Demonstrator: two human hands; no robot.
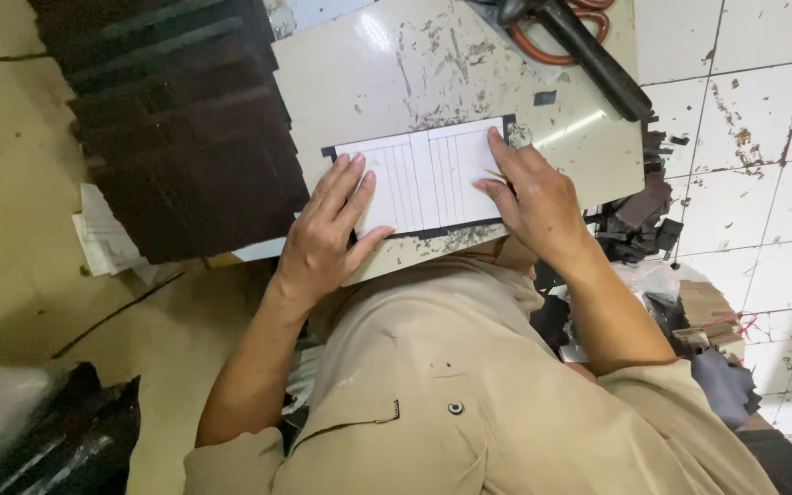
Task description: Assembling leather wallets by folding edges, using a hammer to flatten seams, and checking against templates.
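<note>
A white paper template (428, 177) with ruled lines lies on a dark sheet whose edge shows around it, on a scratched cream board (433, 64). My left hand (327, 229) presses flat on the template's left end, fingers spread. At the right end, my right hand (529, 192) rests with its fingers on the paper; a thin pale tip shows near the fingers, and I cannot tell whether the hand grips it.
A fanned stack of dark brown sheets (176, 128) lies left of the board. A black tool handle (588, 55) and orange-handled scissors (543, 46) sit at the board's top right. Dark scraps (639, 220) litter the tiled floor on the right. A black bag (57, 440) is at bottom left.
</note>
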